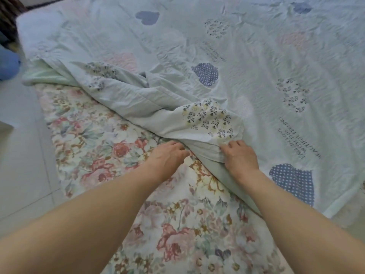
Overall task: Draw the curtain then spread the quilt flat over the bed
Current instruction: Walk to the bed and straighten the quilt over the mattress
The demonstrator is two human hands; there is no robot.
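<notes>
The pale green, heart-patched quilt is seen crumpled across the upper right of the frame. Its folded edge at centre is pinched by the left hand and right hand, over the rose-printed bedsheet.

One quilt covers most of the frame, and one floral sheet shows beside it. Two hands, left and right, meet the quilt's edge. On the quilt there are five blue hearts, four sprigged hearts and two blocks of printed text.
</notes>
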